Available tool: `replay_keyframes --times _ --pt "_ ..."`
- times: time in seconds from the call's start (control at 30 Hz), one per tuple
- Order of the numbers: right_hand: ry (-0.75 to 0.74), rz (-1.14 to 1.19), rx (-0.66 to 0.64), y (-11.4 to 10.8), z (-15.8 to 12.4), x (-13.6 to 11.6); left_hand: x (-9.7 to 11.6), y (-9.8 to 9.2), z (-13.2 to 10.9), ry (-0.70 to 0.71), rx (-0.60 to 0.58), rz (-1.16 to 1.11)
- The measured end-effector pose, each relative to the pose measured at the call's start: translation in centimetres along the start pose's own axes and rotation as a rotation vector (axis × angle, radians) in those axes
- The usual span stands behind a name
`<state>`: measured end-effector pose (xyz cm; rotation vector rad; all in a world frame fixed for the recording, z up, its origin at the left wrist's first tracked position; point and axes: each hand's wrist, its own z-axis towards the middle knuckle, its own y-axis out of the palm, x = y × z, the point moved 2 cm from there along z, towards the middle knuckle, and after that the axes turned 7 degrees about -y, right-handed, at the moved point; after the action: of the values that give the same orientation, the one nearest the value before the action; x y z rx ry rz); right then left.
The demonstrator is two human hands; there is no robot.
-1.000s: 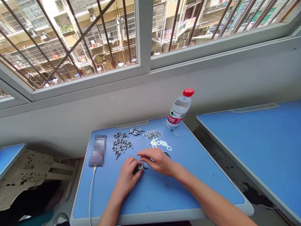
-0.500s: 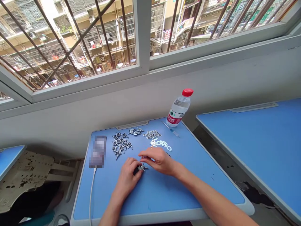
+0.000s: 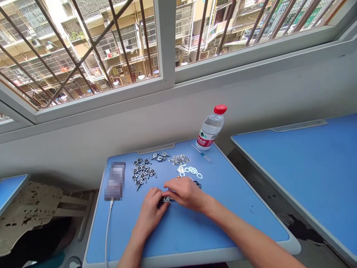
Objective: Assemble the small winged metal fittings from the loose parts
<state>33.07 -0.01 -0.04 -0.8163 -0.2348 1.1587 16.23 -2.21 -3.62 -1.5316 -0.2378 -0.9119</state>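
My left hand (image 3: 152, 209) rests on the blue desk with its fingers closed round a small silver metal fitting (image 3: 167, 200) that has thin stems sticking out. Over the same fitting, my right hand (image 3: 184, 191) is bent with thumb and fingertips pinched together. What the right fingertips grip, if anything, is too small to make out. Beyond the left hand lies a cluster of similar metal fittings with dark round centres (image 3: 142, 171). White flat gaskets (image 3: 192, 170) lie just past the right hand, and black rings (image 3: 197, 184) show partly behind it.
At the desk's back are more metal fittings (image 3: 160, 156) and a pile of silver oval plates (image 3: 180, 159). A thin screwdriver (image 3: 201, 153) lies near a red-capped water bottle (image 3: 211, 128). A blurred phone (image 3: 115, 181) with a white cable (image 3: 108, 223) is on the left. Another blue desk (image 3: 301, 160) stands right.
My right hand has moved slightly left and down, its fingertips closer to the fitting. More of the black rings shows behind it. The left hand keeps its hold; the view has shifted slightly.
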Motion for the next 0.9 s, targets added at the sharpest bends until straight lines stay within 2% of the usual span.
replay_keyframes --times 0.17,0.3,0.4,0.5,0.63,0.7,0.83,0.9 --pt "0.114 0.207 -0.084 -0.8 0.4 -0.1 0.0 0.1 0.1 0.029 0.032 0.021" --pt "0.208 0.304 0.063 -1.1 0.4 0.7 -0.1 0.0 0.1 0.021 0.081 0.091" --pt "0.333 0.248 0.178 -1.6 0.1 1.8 -0.4 0.0 0.1 -0.008 0.135 0.105" --pt "0.443 0.15 0.203 -2.4 0.0 3.0 -0.7 0.0 0.0 -0.073 0.175 0.027" --pt "0.557 0.14 0.156 -3.3 0.1 4.0 -0.4 0.0 -0.3 -0.224 0.048 -0.193" --pt "0.602 0.159 0.113 -3.5 0.0 4.3 -0.1 -0.2 -0.4 -0.257 -0.004 -0.234" --pt "0.634 0.172 0.043 -3.5 0.0 4.5 0.5 -1.0 -0.4 -0.152 0.06 -0.178" --pt "0.647 0.191 0.022 -3.3 -0.1 4.5 0.7 -1.2 -0.3 -0.086 0.039 -0.17"
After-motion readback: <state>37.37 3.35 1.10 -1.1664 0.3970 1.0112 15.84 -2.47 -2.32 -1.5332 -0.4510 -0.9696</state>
